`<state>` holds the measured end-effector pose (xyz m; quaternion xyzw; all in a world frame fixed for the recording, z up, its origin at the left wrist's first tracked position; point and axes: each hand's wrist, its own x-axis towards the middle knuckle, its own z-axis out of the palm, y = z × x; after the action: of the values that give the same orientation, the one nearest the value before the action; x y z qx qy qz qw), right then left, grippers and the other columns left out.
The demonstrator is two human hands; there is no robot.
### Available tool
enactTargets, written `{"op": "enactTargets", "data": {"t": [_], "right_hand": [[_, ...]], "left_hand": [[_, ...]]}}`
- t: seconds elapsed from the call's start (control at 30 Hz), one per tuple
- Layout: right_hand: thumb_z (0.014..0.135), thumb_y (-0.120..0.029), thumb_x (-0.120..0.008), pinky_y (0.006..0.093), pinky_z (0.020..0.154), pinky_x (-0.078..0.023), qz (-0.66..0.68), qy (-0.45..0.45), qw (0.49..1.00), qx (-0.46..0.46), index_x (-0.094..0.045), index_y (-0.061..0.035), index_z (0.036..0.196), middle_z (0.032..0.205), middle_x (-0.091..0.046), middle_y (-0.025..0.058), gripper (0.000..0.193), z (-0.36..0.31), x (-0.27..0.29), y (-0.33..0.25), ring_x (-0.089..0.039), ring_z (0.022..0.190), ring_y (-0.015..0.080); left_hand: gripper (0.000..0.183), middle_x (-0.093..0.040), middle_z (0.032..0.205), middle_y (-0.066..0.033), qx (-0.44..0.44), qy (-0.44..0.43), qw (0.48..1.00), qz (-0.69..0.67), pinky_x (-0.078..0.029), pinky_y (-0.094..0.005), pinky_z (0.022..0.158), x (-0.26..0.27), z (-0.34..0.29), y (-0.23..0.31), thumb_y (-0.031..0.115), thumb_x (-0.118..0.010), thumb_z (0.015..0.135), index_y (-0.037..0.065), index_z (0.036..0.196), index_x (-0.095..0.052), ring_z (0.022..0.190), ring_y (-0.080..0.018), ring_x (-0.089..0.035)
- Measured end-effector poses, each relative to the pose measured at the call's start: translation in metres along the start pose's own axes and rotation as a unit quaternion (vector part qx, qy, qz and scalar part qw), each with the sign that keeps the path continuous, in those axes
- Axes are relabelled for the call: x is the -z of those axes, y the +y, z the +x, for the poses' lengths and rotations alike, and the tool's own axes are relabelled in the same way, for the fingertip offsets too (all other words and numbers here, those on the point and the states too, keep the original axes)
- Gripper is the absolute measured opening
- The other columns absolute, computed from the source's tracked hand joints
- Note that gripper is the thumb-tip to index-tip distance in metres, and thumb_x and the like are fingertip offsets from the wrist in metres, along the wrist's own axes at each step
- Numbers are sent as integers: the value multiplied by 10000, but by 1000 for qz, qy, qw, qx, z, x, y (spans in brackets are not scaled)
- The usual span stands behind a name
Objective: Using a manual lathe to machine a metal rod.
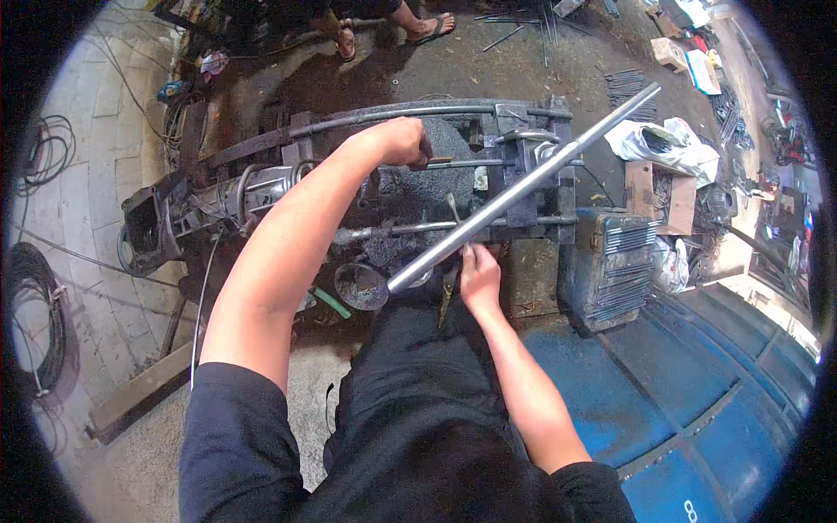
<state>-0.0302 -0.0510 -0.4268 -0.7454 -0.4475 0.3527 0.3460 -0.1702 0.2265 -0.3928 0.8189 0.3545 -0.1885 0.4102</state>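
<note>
My left hand (403, 142) is closed in a fist over the far side of a long machine with metal rails (410, 111). A short brass-coloured piece (440, 160) shows beside its darkened fingers; what the fist grips is hidden. A long silver metal pipe (523, 189) slants from near my waist up to the far right, across the machine. Just under the pipe, my right hand (480, 279) has its fingers pinched together. Beyond the pipe, a small metal lever (452, 207) points toward that hand, but I cannot tell whether the two meet. Dark grey chips (427, 187) lie heaped between the rails.
A round bowl (360, 287) and a green rod (330, 302) are near my waist. At right stand a metal bin of rods (619, 261), a cardboard box (663, 196) and white sacks (667, 144). Another person's feet (432, 29) are beyond the machine. Cables (39, 305) lie left.
</note>
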Motion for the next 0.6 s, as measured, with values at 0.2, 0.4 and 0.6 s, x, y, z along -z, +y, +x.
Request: {"op": "enactTargets", "data": {"t": [0.2,0.4,0.6], "right_hand": [[945,-178,-544,463,600,-469,-36,-168,985,-30,-615,-56,1032,735,-610,233,166,-49,3,-14,-628,692,397],[941,-203,-505,515,680,-498,-168,-355,918,48,-578,-92,1077,836,-656,212,190,-55,-30,-16,-642,780,396],[927,-176,-461,520,732,-516,-275,-372,883,81,-548,-127,1150,861,-664,231,244,-70,-70,-5,-650,795,415]], "left_hand": [[287,-710,958,-149,20,10,1000,5,-513,-411,823,-8,8,-13,186,-683,750,74,1012,-722,899,-294,-678],[304,-700,965,-178,-27,19,999,6,-518,-416,815,-2,3,3,194,-684,753,53,1021,-713,889,-315,-676],[277,-690,937,-194,-9,47,999,9,-514,-431,814,-6,-2,1,202,-680,761,47,989,-709,905,-341,-666]]}}
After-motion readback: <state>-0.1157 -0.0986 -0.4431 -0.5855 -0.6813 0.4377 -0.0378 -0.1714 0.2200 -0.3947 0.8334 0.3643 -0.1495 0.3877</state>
